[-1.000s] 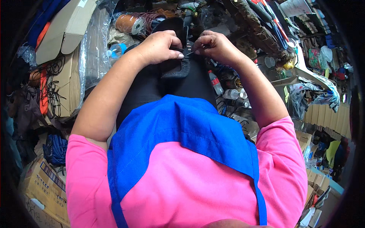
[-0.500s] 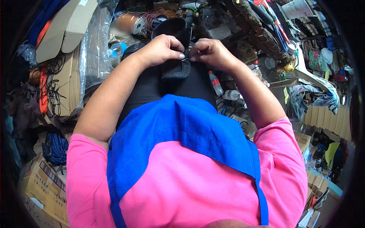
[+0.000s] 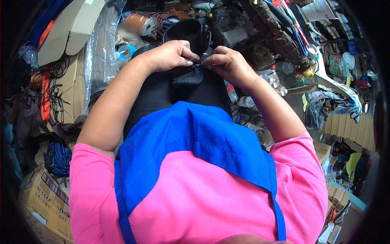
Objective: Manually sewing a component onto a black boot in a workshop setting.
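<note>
A black leather-like piece [image 3: 187,78] lies across my thighs, with a row of stitches along its lower right edge. Its far end curves up into a wide rounded opening. Over its middle, my left hand [image 3: 178,56] is closed, thumb and fingertips pinched beside the stitched edge. My right hand [image 3: 228,64] faces it from the right, its thumb and forefinger pinched together almost against the left fingertips. A tiny bright glint shows between the two hands, too small to name. What either pinch holds is hidden.
Folded cardboard [image 3: 73,30] and clear plastic wrap stand on the left, near a spool of orange-brown cord [image 3: 137,24]. Right of my legs lie plastic bottles [image 3: 245,101]. A rough dark beam [image 3: 276,30] runs beyond my right hand. A blue apron [image 3: 195,126] covers my lap.
Both hands have come slightly lower and closer together. My right hand has turned, its fingers now pointing left toward the left fingertips. The black piece's upper part has shifted a little to the right.
</note>
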Demonstrator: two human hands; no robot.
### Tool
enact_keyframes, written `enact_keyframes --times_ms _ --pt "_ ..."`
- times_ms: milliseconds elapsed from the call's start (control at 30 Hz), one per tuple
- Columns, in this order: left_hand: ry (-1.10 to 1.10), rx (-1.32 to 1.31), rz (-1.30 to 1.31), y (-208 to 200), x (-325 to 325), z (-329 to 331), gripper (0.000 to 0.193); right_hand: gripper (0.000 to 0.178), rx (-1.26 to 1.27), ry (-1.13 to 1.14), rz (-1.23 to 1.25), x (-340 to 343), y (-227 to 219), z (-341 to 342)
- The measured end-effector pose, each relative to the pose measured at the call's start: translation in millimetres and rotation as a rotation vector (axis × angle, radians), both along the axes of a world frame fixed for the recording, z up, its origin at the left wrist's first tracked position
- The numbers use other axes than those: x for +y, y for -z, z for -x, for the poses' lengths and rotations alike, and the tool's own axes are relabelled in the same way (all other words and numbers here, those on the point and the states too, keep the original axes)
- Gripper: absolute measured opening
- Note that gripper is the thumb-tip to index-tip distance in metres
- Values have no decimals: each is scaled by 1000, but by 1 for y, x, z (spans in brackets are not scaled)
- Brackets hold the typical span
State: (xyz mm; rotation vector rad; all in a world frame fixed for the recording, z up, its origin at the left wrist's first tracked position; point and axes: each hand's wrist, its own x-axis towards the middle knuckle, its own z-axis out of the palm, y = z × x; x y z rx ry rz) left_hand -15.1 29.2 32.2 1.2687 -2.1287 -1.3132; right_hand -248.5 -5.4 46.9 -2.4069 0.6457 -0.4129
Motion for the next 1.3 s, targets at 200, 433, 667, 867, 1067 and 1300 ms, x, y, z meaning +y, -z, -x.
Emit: enact_keyframes --times_ms 200,433,667,867,1067,1300 --pt "13 -23 7 0 1 0 30 10 265 -159 323 0 -23 -12" --pt "-33 -84 143 13 -2 -2 24 14 625 -264 592 12 -34 -48" --pt "-198 35 285 25 1 -4 25 14 470 -208 480 6 -41 -36" --pt "-225 16 262 28 0 0 28 15 482 -155 404 10 -24 -43" --pt "-384 -83 418 6 27 11 39 23 182 62 -143 -4 -1 -26" --pt "-428 -212 166 -24 102 1 41 24 138 271 -1087 -6 -13 1"
